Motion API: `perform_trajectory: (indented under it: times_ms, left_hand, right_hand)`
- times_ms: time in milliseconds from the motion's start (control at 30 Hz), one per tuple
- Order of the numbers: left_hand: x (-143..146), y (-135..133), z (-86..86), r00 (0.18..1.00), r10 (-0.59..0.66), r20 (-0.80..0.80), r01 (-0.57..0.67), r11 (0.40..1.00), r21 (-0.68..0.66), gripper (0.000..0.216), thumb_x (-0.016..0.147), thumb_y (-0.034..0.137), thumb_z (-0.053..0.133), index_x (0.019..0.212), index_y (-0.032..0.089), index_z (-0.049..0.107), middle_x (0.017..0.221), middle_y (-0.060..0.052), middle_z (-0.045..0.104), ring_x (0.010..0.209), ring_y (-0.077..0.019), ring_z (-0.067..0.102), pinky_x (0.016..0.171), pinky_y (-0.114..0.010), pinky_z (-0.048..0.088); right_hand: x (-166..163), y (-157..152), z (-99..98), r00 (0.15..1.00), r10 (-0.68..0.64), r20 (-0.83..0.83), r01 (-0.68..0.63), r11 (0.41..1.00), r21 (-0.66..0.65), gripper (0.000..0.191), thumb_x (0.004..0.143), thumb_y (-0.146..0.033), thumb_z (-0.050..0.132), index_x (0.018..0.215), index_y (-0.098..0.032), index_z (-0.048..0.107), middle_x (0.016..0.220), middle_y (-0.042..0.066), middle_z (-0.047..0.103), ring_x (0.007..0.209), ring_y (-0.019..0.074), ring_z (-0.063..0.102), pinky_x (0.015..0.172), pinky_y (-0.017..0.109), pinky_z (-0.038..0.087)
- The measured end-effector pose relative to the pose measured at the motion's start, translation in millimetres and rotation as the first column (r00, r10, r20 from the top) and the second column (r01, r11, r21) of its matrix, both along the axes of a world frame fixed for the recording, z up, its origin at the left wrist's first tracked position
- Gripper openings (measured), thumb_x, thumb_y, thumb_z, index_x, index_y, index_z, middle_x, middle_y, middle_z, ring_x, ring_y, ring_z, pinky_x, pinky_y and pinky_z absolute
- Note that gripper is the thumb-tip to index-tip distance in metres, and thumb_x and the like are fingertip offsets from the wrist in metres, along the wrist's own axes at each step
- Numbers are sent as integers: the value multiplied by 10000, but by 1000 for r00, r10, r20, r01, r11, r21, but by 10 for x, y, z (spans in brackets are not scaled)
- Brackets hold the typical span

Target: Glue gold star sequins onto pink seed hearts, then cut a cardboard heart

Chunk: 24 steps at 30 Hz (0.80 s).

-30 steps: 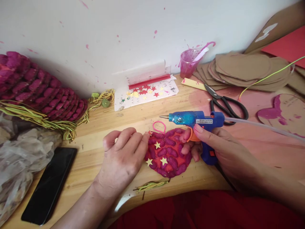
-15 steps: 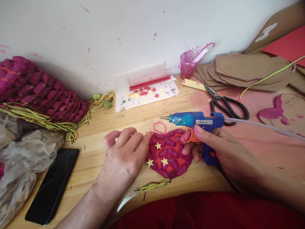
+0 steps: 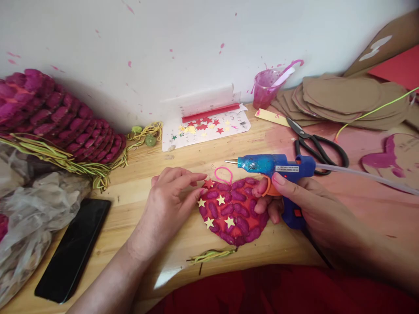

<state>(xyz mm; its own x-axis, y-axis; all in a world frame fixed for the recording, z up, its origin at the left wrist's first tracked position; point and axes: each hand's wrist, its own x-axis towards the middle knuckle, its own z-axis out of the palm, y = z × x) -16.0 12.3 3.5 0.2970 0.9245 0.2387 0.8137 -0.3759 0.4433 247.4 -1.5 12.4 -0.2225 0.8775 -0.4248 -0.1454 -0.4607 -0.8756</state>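
A heart-shaped ornament [image 3: 247, 209] covered in magenta nutshell-like pieces lies on the wooden table, with a pink loop [image 3: 223, 175] at its top. Several pale yellow stars [image 3: 229, 222] sit on it. At its upper left edge is a red star [image 3: 208, 183]. My left hand [image 3: 172, 196] is beside that star, thumb and forefinger spread around it, holding nothing. My right hand [image 3: 294, 198] grips a blue hot glue gun [image 3: 262, 165], fingers on its orange trigger. The nozzle points left above the ornament, and a clear glue stick sticks out behind.
Black-handled scissors [image 3: 322, 148] and cut cardboard shapes [image 3: 342, 98] lie at right. Loose stars rest on a white paper [image 3: 209, 137] near a paint-stained cup [image 3: 264, 89]. At left are a phone [image 3: 73, 250], a plastic bag [image 3: 46, 231] and stacked magenta ornaments [image 3: 62, 115].
My left fingers have come apart and drawn back slightly left, uncovering the red star and a yellow star at the ornament's left edge. My right hand still holds the glue gun. The view has shifted slightly.
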Motion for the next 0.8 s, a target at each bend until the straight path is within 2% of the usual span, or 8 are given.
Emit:
perform_trajectory:
  times_ms: [133,333,800]
  left_hand:
    - [8,36,-44,999,13,47,-11,999,-39,199,889,234,672,1076,280,721,939,-15,695,918,-186,612,804,-362,435]
    - [34,42,-54,998,16,64,-14,999,-41,158,880,231,678,1023,272,730,934,-23,703,908,-192,616,810,-369,440]
    - [88,2,-40,999,42,19,-43,999,8,106,884,255,685,979,279,725,917,3,713,894,-178,630,792,-364,386]
  right_hand:
    - [-16,12,-5,999,-21,26,20,1000,14,345,860,-541,648,729,-225,689,668,19,715,525,135,591,524,231,457]
    - [-8,21,-24,1000,9,-13,-9,1000,7,314,848,-540,663,782,-236,706,686,20,718,547,151,609,538,244,483]
    - [-1,20,-48,1000,8,-6,-8,1000,16,290,884,-500,642,787,-238,720,732,16,730,557,129,619,544,218,491]
